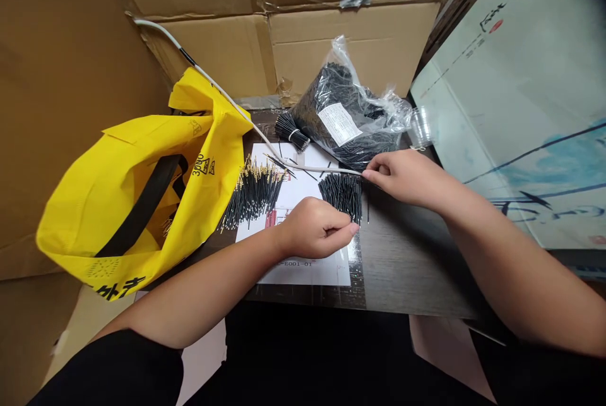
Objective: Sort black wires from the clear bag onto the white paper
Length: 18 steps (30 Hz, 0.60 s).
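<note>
My right hand (402,180) is closed in a pinch on the end of a thin white cable (312,168). That cable runs left over the paper and up across a yellow bag. My left hand (319,227) is closed, thumb and forefinger together, at the near ends of a pile of short black wires (337,192). Whatever lies between those fingertips is too small to make out. A second pile of black wires with gold-coloured tips (255,194) lies left of my left hand. Under both piles is a printed white sheet (303,273).
Behind the piles sits a clear plastic bag of black wires (326,90) with a tied bundle (292,132) beside it. A clear plastic cup (420,128) stands at its right. The yellow bag (118,153) fills the left; cardboard (227,52) and a pale painted panel (530,109) enclose the table.
</note>
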Each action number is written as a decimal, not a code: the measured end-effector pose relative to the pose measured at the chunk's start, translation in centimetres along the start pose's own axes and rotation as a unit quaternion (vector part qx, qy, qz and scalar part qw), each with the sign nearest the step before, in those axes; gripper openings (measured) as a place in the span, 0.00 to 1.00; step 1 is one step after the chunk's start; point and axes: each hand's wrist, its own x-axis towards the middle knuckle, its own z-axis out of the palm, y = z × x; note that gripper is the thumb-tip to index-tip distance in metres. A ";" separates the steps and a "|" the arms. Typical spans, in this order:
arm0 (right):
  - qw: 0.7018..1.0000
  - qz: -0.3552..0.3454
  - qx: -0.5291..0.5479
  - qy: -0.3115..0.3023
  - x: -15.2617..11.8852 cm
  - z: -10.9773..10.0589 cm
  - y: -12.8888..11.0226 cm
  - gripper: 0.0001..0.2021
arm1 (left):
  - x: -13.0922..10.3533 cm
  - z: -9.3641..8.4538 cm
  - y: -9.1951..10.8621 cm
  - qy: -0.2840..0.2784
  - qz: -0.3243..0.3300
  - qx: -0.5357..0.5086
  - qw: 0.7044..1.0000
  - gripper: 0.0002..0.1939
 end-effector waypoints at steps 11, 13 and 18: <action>0.965 -0.263 -0.011 -0.011 5.0 1.8 -8.6 0.10 | -0.2 0.2 0.5 -0.076 0.059 -0.021 0.995 0.23; 0.947 -0.314 -0.056 -0.046 6.1 3.1 -10.6 0.12 | -0.2 0.2 0.5 -0.088 0.061 -0.025 0.994 0.22; 0.922 -0.352 -0.141 -0.085 7.7 5.4 -12.9 0.12 | -0.3 0.1 0.3 -0.092 0.049 -0.031 0.994 0.21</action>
